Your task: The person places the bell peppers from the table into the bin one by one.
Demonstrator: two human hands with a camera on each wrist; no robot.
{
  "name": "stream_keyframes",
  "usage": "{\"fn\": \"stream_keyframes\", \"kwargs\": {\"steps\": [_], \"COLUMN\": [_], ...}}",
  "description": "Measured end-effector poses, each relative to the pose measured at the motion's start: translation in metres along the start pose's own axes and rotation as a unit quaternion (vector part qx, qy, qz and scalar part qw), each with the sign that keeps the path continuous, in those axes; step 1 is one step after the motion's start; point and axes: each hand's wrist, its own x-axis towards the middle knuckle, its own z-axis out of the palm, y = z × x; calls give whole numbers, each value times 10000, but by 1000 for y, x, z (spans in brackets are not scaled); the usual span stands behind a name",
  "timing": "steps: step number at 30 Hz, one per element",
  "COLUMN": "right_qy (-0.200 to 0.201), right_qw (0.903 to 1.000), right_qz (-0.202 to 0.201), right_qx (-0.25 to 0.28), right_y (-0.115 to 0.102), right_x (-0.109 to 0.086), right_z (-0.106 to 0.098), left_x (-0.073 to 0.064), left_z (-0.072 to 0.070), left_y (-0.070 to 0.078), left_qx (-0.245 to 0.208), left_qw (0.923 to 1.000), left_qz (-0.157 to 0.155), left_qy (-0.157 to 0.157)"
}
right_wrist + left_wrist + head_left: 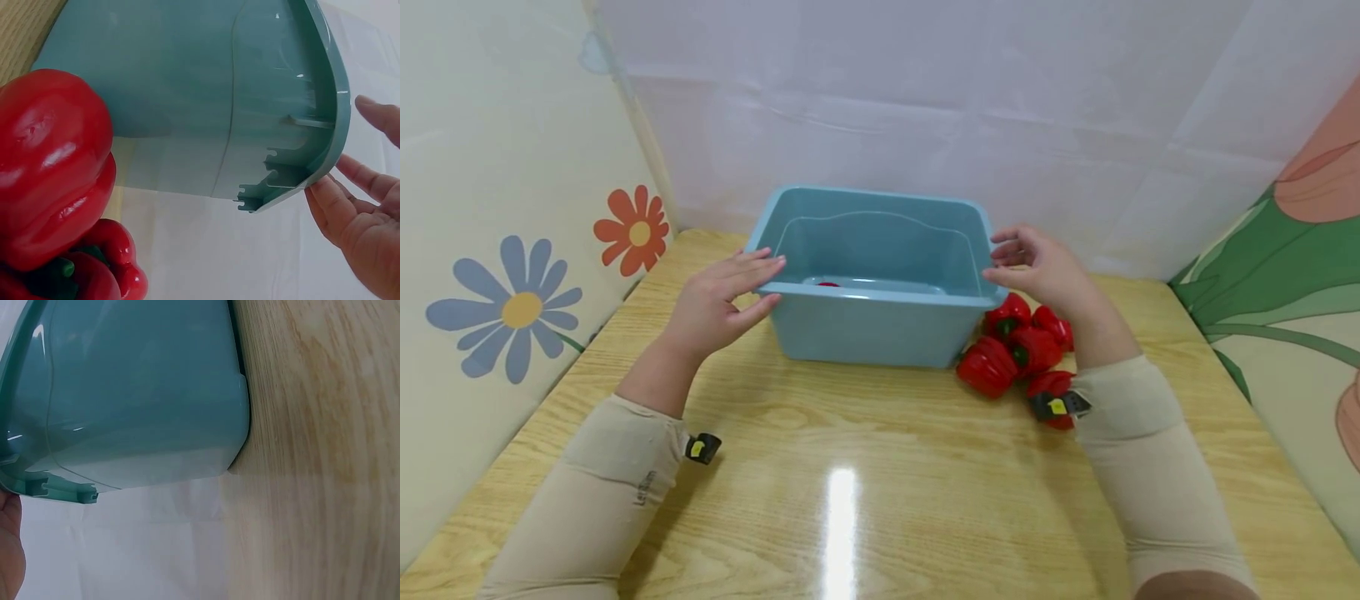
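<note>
The left hand (722, 300) lies straight-fingered across the bin's (872, 329) left rim; the right hand (1041, 265) touches the right rim, thumb apart.

The left hand (718, 302) touches a bin (872, 332) — something red (828, 284) (pepper, perhaps) inside.

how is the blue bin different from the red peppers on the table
The blue bin is hollow, open-topped and flat-walled; the red peppers are rounded and lobed. The bin is one plain colour, while the peppers are red with green stems showing on some. The bin is far larger than any one pepper. Both the bin and the peppers have glossy surfaces.
</note>
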Motion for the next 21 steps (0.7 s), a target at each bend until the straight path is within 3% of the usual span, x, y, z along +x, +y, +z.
{"fn": "stream_keyframes", "kwargs": {"steps": [13, 21], "right_qy": [128, 198], "right_qw": [9994, 9971], "right_qz": [-312, -706], "right_qx": [-110, 208], "right_y": [2, 5], "right_x": [-5, -14], "right_z": [2, -1], "left_x": [2, 0], "left_z": [-2, -1], "left_y": [3, -1], "left_qx": [54, -4], "left_qw": [9999, 10000], "left_qz": [1, -1], "left_qy": [-115, -59]}}
